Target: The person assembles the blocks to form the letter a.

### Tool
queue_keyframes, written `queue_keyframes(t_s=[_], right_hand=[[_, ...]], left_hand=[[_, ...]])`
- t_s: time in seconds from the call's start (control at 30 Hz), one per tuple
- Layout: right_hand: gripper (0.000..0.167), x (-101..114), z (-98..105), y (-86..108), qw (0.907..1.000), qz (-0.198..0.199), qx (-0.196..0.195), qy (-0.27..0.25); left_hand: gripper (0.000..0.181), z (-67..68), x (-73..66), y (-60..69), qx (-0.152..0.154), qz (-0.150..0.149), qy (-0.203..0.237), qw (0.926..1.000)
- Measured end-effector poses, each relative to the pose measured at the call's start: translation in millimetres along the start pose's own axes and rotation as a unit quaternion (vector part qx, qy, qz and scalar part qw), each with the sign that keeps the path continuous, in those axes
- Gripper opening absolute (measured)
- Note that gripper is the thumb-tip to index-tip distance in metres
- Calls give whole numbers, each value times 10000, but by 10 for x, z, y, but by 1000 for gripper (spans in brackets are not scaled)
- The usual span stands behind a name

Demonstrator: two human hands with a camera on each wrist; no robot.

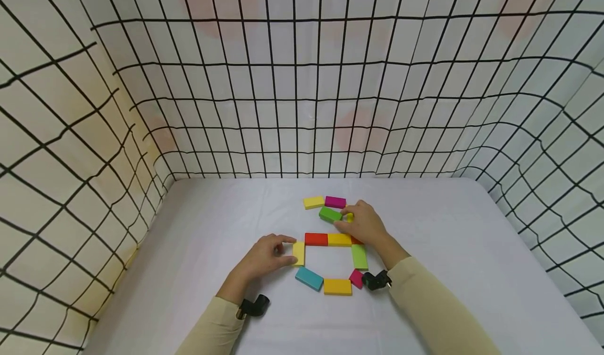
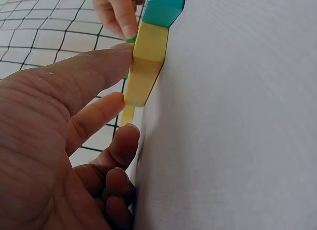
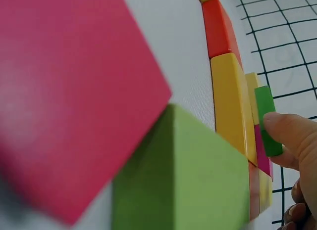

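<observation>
My left hand (image 1: 265,258) pinches a pale yellow block (image 1: 299,254) lengthwise, thumb at its near end and index finger at its far end. In the left wrist view this yellow block (image 2: 148,62) lies on the table against the teal block (image 2: 163,7). My right hand (image 1: 365,223) holds a green block (image 1: 330,214) by its right end; the right wrist view shows the thumb on the green block (image 3: 267,118). Just behind it lie a yellow block (image 1: 313,202) and a magenta block (image 1: 335,202). Another yellow piece (image 1: 350,217) shows partly under the right hand.
A red block (image 1: 316,239), an orange-yellow block (image 1: 340,239) and a lime block (image 1: 359,257) adjoin in a rough ring. Its front has a teal block (image 1: 309,279), an orange-yellow block (image 1: 337,287) and a pink block (image 1: 356,278). Black wire grid (image 1: 294,99) surrounds the white table (image 1: 212,213).
</observation>
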State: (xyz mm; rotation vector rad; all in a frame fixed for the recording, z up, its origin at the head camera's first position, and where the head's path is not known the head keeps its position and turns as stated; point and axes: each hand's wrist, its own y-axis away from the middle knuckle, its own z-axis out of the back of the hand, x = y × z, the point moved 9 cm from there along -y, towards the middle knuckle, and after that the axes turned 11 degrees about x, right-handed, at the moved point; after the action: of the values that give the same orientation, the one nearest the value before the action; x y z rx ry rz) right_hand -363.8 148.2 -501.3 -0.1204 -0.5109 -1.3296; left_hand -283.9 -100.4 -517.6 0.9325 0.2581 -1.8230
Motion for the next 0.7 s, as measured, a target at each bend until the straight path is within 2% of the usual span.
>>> queue_keyframes(t_s=[0.3,0.7], right_hand=[[49,-80,43,217,9988,-45,-82,-474],[45,-216,62,516,9985,98,-231,-492]], left_hand=[[47,-15,26,-14,13,23,10,10000],[47,-7,14,-8,-10,-62,21,10000]])
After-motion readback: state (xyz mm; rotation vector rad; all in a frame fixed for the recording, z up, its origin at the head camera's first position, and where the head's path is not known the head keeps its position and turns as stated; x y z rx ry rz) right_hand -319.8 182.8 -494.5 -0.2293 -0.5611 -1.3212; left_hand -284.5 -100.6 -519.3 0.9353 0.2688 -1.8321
